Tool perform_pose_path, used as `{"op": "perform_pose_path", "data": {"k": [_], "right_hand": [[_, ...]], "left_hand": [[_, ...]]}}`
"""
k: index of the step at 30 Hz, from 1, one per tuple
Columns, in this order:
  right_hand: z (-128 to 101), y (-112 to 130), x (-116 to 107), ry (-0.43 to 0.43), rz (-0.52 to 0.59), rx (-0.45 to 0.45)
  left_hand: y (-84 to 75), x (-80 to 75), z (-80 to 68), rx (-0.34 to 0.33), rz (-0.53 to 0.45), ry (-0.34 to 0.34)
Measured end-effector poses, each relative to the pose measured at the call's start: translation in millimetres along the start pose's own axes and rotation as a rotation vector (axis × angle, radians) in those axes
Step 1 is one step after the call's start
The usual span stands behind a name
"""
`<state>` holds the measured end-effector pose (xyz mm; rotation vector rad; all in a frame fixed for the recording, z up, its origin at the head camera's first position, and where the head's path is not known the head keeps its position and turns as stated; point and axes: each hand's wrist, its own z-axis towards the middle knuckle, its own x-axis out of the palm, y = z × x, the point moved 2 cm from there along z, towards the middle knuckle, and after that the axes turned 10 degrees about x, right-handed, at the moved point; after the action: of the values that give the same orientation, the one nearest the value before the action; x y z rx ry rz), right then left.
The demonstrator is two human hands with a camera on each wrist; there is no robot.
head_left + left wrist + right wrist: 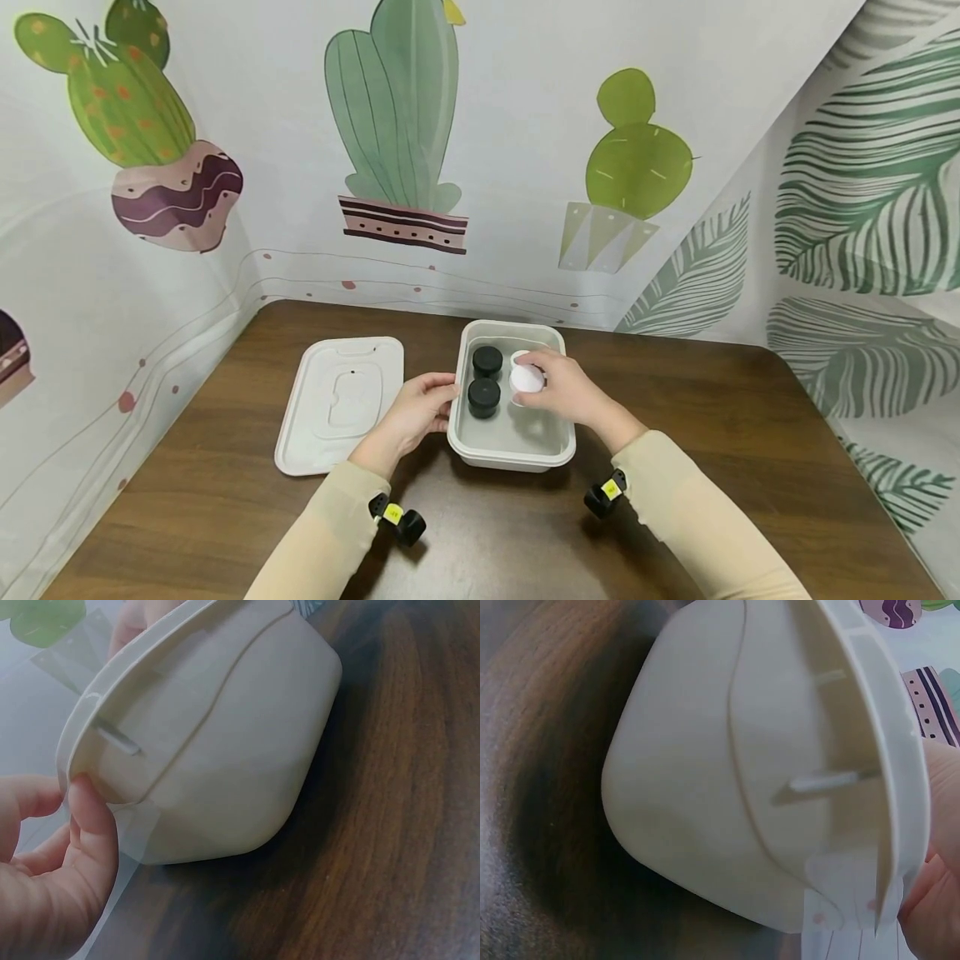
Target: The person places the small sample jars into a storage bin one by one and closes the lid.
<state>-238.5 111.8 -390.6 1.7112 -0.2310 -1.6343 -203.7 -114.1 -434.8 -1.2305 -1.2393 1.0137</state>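
A white plastic bin (517, 446) stands on the table with its top uncovered. My left hand (411, 415) pinches its left rim; the left wrist view shows the fingertips (91, 806) at the edge of the bin wall (232, 750). Inside the bin, my right hand (576, 393) grips a white round-lidded jar (527, 379) between thumb and fingers. Part of another white round thing (517, 357) shows just behind it. Two black-lidded jars, a rear one (487, 360) and a front one (483, 395), stand along the bin's left side. In the right wrist view, the bin wall (682, 750) hides the jars.
To the left, a white lid (315, 417) lies flat on the brown wooden table (690, 400). Behind the table hangs a cloth backdrop (517, 167) printed with cacti and leaves. A small black camera is strapped to each wrist.
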Motion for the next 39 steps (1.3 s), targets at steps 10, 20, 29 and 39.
{"op": "perform_pose_path", "data": {"k": [10,20,29,39], "right_hand": [[3.7,1.3,2.7,0.002,-0.133,-0.04],[-4.1,5.2,9.8,0.064,-0.173,-0.005],[-3.8,7.0,13.6,0.073,-0.236,-0.006],[-2.8,9.9,14.8,0.07,-0.328,0.048]], "left_hand": [[0.5,-1.2,1.1,0.005,0.0,0.012],[3.3,0.9,-3.2,-0.015,-0.002,0.009],[3.0,-1.0,-2.2,-0.002,0.0,0.0],[-1.4,1.1,-0.8,0.001,-0.004,-0.009]]}}
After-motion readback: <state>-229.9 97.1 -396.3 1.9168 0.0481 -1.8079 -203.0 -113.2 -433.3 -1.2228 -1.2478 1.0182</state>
